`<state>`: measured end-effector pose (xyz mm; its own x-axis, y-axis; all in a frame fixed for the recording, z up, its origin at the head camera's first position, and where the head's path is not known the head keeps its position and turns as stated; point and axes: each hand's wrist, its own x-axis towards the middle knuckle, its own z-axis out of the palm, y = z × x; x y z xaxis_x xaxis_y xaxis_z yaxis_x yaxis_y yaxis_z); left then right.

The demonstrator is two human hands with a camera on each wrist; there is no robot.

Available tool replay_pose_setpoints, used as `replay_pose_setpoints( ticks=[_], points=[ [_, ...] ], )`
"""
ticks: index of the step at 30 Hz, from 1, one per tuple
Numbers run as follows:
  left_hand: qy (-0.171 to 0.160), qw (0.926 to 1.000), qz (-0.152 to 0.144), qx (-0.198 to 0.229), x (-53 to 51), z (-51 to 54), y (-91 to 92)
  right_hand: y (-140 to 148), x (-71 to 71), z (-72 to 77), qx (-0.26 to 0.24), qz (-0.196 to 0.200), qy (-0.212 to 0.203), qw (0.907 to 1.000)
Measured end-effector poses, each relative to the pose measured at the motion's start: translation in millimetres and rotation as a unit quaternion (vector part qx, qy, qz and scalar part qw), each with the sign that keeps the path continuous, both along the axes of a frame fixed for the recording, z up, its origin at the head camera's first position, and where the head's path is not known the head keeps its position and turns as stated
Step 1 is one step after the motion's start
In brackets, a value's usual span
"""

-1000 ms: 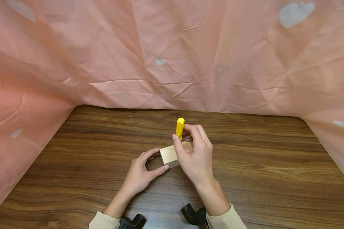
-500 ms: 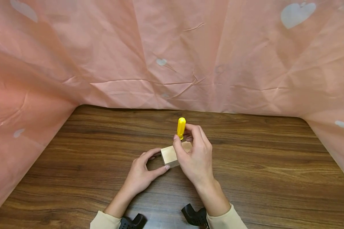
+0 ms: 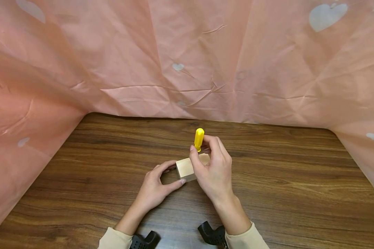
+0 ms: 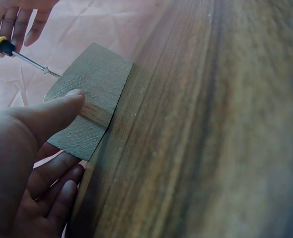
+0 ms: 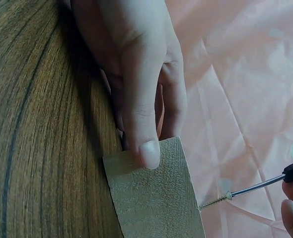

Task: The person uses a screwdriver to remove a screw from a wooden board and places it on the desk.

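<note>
In the head view I have the left hand (image 3: 154, 188) at the left end of a pale wooden block (image 3: 185, 168); its thumb presses the near side and its fingers bend round to the far left corner, so I read them as clamped on the block; the block lies on the wood-grained table (image 3: 286, 180), near the middle of the scene, its long side running from near left to far right. To its right I see the right hand (image 3: 214, 167) raised over the block, thumb and fingers clamped on the yellow handle of a screwdriver (image 3: 199, 139); the handle stands nearly upright with its rounded end on top; this hand hides the near right part of the block from me. The two wrist feeds give me the lower end; the metal shaft runs from a black collar below the handle to the head of a threaded screw (image 5: 215, 202), and shaft and screw make almost one line; the screw's lower end meets the block's top with a length of thread showing; I cannot tell how deep the point sits. At the near edge I see two light sleeves (image 3: 115, 239) with a black device (image 3: 145, 239) at each wrist; beyond the table's far edge and along its left and right sides hangs a creased pink cloth (image 3: 193, 45) with pale hearts (image 3: 327, 16) on it.
</note>
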<state>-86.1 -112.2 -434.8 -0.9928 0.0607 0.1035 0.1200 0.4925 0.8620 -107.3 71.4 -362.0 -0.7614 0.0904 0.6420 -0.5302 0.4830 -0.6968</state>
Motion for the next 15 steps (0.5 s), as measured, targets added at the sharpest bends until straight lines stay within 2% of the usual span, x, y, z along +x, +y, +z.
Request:
replay_pose_setpoints(
  ticks=[9,15],
  points=[
    [0.001,1.0,0.0,-0.002,-0.3,-0.7,-0.3,-0.7,0.4,-0.1,-0.002,0.003,-0.005,1.0],
    [0.0,1.0,0.0,0.0,-0.1,0.1,-0.1,-0.5,-0.1,-0.1,0.012,-0.001,0.01,0.9999]
  ],
)
